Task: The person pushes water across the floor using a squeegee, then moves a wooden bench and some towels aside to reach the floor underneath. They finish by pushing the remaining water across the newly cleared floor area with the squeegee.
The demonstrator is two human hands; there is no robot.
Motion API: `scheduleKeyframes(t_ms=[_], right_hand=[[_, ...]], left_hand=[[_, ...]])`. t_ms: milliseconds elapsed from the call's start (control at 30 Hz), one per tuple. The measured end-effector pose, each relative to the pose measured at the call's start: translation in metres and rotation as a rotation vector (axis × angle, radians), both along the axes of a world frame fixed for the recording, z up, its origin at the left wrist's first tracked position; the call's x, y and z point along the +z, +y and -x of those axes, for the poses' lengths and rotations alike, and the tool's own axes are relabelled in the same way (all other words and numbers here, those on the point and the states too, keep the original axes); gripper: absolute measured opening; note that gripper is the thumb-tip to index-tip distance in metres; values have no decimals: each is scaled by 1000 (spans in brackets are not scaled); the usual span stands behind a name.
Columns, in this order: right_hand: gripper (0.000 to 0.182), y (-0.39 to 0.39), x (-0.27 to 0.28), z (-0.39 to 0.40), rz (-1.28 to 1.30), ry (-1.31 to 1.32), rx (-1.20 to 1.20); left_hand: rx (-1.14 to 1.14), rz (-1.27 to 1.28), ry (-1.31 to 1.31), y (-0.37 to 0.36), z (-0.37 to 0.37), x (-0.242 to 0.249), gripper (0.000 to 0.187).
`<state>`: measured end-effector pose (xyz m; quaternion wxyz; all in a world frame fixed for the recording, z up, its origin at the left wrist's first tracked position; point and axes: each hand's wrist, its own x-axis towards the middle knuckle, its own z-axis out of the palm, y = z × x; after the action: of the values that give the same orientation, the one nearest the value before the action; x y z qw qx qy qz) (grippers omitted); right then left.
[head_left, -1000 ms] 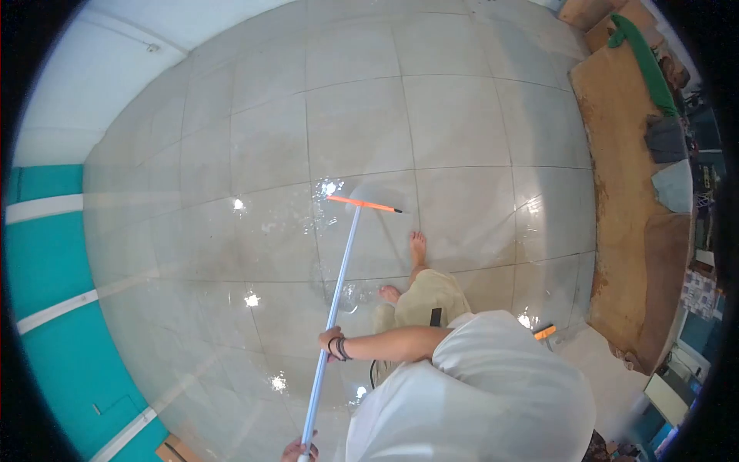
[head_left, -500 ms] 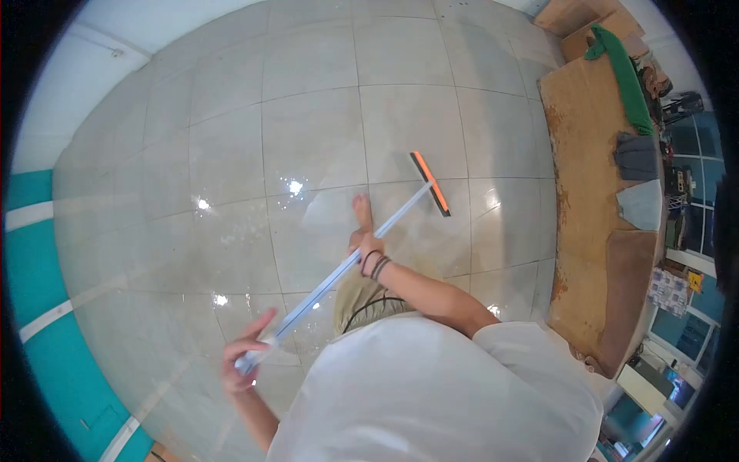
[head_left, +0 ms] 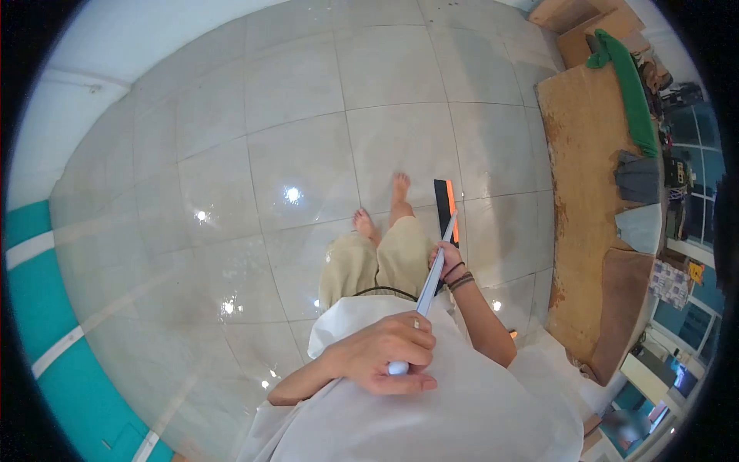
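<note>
Gripping, left hand [head_left: 396,350]: closed round the near end of the pole [head_left: 432,283], before the white shirt [head_left: 431,416].
Right hand [head_left: 446,263]: wrapped round the pole farther along.
Squeegee head [head_left: 443,204]: beyond the right hand, near the right foot [head_left: 401,187]; contact with the tiled floor [head_left: 300,162] unclear.

Fairly bright, cool light fills the room, its lamps mirrored as small white flares on the glossy floor tiles [head_left: 292,169] — soft shadow greys the tiles at right. The wide lens bows straight lines and blackens the corners; the middle is reasonably sharp — a patch at lower right is blurred.
</note>
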<state>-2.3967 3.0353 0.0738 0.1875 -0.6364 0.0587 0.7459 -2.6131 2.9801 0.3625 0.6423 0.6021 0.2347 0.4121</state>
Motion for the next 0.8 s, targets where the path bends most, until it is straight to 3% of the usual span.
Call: scheduleKeyframes(t_ms=[67, 467, 667, 800], right_hand=[[25, 11, -1, -2, -3, 17, 5], [18, 41, 3, -2, 74, 44, -78], [20, 36, 4, -4, -54, 25, 21], [19, 35, -8, -5, 28, 0, -67]], left_hand=[[17, -22, -9, 20, 0, -4, 27], [4, 42, -7, 66, 5, -1, 25], [69, -30, -88, 63, -1, -1, 32], [26, 44, -40, 60, 1, -3, 33]])
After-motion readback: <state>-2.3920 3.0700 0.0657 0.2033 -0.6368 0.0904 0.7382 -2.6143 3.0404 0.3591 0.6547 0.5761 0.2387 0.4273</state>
